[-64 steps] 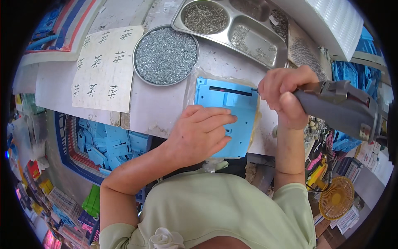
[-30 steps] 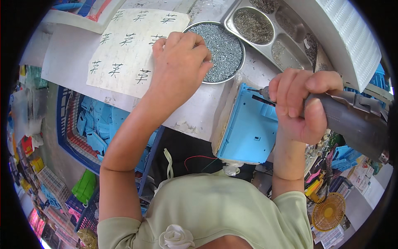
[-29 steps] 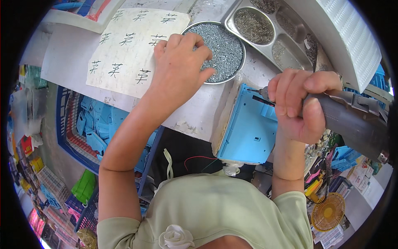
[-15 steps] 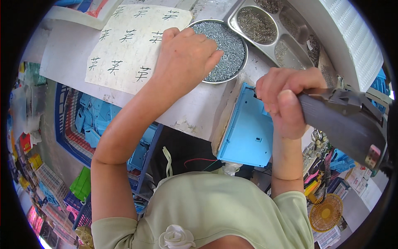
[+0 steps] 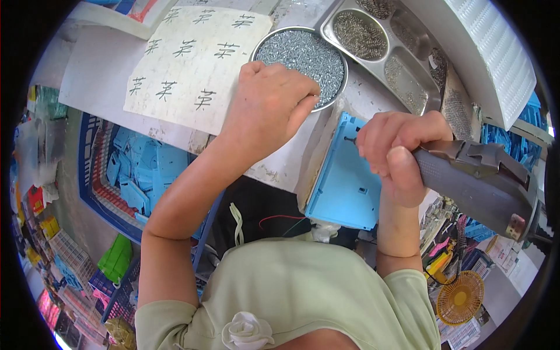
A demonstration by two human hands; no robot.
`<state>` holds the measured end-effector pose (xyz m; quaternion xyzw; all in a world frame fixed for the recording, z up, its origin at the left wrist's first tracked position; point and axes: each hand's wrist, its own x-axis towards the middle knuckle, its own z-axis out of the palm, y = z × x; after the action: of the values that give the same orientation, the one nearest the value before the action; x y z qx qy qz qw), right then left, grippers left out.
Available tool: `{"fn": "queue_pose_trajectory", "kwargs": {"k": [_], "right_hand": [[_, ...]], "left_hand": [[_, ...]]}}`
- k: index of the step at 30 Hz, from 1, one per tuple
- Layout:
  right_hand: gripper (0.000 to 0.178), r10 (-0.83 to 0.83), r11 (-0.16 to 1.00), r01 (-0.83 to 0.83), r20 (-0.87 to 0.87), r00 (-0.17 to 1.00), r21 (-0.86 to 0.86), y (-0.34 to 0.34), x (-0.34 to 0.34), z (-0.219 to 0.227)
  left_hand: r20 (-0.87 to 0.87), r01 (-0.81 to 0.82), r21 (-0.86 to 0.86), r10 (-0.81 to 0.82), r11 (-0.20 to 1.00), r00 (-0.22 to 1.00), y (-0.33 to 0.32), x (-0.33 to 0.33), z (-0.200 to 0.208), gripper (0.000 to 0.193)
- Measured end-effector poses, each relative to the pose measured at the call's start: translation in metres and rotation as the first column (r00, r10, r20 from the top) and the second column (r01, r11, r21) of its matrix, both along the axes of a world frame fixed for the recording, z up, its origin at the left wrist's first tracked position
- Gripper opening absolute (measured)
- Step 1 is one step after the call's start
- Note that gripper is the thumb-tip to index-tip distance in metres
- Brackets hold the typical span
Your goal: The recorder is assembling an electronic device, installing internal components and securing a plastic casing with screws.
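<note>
Now, left hand: my left hand [image 5: 265,111] lies over the near rim of the round metal dish [image 5: 274,42], fingers curled together with the tips down among the small silvery screws [image 5: 303,55]; I cannot tell whether anything is pinched between them.
Right hand: my right hand [image 5: 396,149] is closed tight round the grey electric screwdriver [image 5: 475,178], thumb laid along its body, with the dark bit poking out at the fist's left side.
Blue panel: the light-blue plastic panel [image 5: 344,184] hangs tilted over the near edge of the workbench [image 5: 96,87], its top corner just beside the screwdriver's bit and near my left fingertips.
Dish: it sits toward the far edge of the workbench, between the sheet of paper and the tray.
Paper: a white sheet with dark handwritten marks [image 5: 195,61] lies flat to the left of the dish, touching or just under its rim.
Tray: a divided steel tray [image 5: 385,52] stands to the right of the dish, its compartments holding more small metal parts.
Below the bench: a blue crate of light-blue plastic pieces [image 5: 131,175] sits under the left near edge.
Right corner: a small orange fan [image 5: 461,297] stands low beside my right elbow.
</note>
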<state>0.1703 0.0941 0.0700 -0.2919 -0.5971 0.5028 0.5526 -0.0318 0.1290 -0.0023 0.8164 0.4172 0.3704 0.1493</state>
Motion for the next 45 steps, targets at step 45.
{"fn": "queue_pose_trajectory", "kwargs": {"k": [45], "right_hand": [[0.03,0.199,0.977,-0.204,-0.09,0.976,-0.057,-0.064,-0.01,0.023]], "left_hand": [[0.127,0.014,-0.086,-0.003,0.996,0.992,-0.111,-0.035,0.007,0.02]]}}
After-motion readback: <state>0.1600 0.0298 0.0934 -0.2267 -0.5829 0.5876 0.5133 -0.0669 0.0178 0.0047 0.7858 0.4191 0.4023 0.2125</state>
